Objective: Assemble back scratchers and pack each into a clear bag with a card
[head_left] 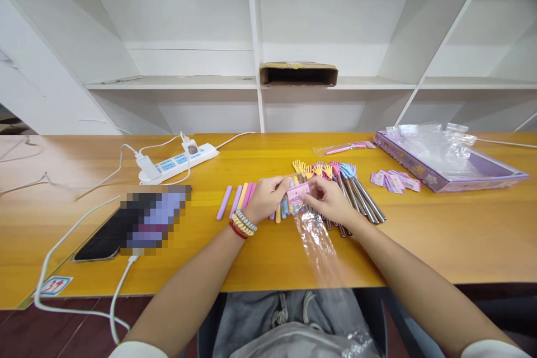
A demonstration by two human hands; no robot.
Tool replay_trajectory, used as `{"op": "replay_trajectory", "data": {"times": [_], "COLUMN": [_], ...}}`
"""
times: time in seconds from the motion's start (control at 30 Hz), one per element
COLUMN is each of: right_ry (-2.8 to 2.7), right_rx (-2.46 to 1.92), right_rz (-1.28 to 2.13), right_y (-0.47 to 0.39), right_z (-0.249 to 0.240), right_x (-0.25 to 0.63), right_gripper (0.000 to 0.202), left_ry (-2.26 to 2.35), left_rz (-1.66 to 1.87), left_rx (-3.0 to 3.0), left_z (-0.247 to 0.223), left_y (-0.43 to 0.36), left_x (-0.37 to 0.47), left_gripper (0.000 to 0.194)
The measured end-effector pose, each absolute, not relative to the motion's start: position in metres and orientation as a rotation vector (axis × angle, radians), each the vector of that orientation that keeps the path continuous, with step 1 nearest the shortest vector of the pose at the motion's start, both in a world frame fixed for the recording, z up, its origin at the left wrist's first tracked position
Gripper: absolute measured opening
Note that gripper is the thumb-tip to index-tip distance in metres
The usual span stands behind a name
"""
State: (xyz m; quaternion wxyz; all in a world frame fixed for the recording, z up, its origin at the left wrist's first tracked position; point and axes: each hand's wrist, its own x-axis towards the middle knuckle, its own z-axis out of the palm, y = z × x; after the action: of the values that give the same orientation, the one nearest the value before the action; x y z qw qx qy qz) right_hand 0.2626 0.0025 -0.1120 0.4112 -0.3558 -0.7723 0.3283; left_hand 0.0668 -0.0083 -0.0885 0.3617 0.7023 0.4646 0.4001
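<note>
My left hand (268, 197) and my right hand (329, 199) meet above the table, fingers pinched. Between them is a small pink printed card (297, 193) at the mouth of a long clear plastic bag (319, 240). The right fingers press on the card; the left thumb and fingers grip beside it at the bag's top. Whether the card is inside the bag I cannot tell. The bag hangs toward my lap. Beneath and beyond my hands lie back scratchers with metal rods (369, 201) and yellow, pink and blue hand-shaped heads (347, 170). Coloured handles (224, 203) lie left, partly hidden.
Several pink cards (394, 181) lie at right, beside a purple box tray (474, 183) of clear bags (440, 148). A bagged pink back scratcher (346, 148) lies behind. At left are a phone (104, 229), a power strip (180, 163) and loose white cables (54, 246).
</note>
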Motion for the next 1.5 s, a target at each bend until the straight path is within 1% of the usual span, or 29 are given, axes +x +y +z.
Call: {"op": "replay_trajectory", "data": {"times": [0.07, 0.13, 0.27, 0.37, 0.43, 0.5, 0.63, 0.67, 0.77, 0.87, 0.97, 1.13, 1.23, 1.33, 1.4, 1.5], "right_ry": [-1.955, -2.022, -2.168, -2.23, -2.24, -2.232, -2.19, -2.174, -2.104, -2.01, -1.997, -2.132, -2.144, -2.106, -2.079, -1.999], "right_rx": [-0.886, -0.821, -0.689, -0.677, -0.695, -0.708, -0.727, -0.726, -0.748, -0.831, -0.871, -0.794, -0.733, -0.762, -0.781, -0.773], "right_rz": [0.646, 0.549, 0.413, 0.386, 0.393, 0.41, 0.474, 0.497, 0.594, 0.764, 0.904, 0.822, 0.766, 0.722, 0.734, 0.858], "right_y": [0.002, 0.002, 0.003, 0.003, 0.003, 0.002, 0.003, 0.003, 0.004, 0.005, 0.005, 0.006, 0.008, 0.01, 0.013, 0.018], "right_z": [-0.112, -0.111, -0.105, -0.103, -0.103, -0.104, -0.103, -0.103, -0.102, -0.103, -0.105, -0.101, -0.1, -0.101, -0.101, -0.1], "right_x": [0.263, 0.265, 0.267, 0.267, 0.266, 0.265, 0.265, 0.265, 0.265, 0.265, 0.266, 0.267, 0.268, 0.271, 0.275, 0.281], "right_gripper": [0.028, 0.026, 0.014, 0.016, 0.021, 0.021, 0.005, 0.005, 0.013, 0.018, 0.021, 0.02, 0.017, 0.013, 0.012, 0.015], "left_ry": [1.2, 1.198, 1.171, 1.141, 1.139, 1.139, 1.121, 1.122, 1.092, 1.064, 1.111, 1.056, 1.05, 1.068, 1.064, 1.023], "left_rz": [0.972, 0.93, 0.881, 0.856, 0.84, 0.833, 0.817, 0.816, 0.833, 0.841, 0.794, 0.699, 0.699, 0.669, 0.647, 0.612], "left_rx": [1.799, 1.795, 1.819, 1.833, 1.836, 1.842, 1.893, 1.908, 1.963, 2.053, 2.12, 2.149, 2.157, 2.185, 2.19, 2.189], "left_z": [-0.089, -0.09, -0.088, -0.087, -0.087, -0.089, -0.091, -0.091, -0.087, -0.085, -0.085, -0.088, -0.089, -0.088, -0.088, -0.088], "left_y": [-0.009, -0.009, -0.011, -0.012, -0.012, -0.012, -0.012, -0.012, -0.013, -0.012, -0.011, -0.007, -0.006, -0.006, -0.006, -0.006], "left_x": [0.067, 0.067, 0.069, 0.069, 0.069, 0.069, 0.069, 0.069, 0.07, 0.07, 0.069, 0.064, 0.064, 0.065, 0.067, 0.066], "left_gripper": [0.043, 0.044, 0.044, 0.043, 0.042, 0.042, 0.042, 0.043, 0.04, 0.032, 0.031, 0.034, 0.029, 0.026, 0.028, 0.027]}}
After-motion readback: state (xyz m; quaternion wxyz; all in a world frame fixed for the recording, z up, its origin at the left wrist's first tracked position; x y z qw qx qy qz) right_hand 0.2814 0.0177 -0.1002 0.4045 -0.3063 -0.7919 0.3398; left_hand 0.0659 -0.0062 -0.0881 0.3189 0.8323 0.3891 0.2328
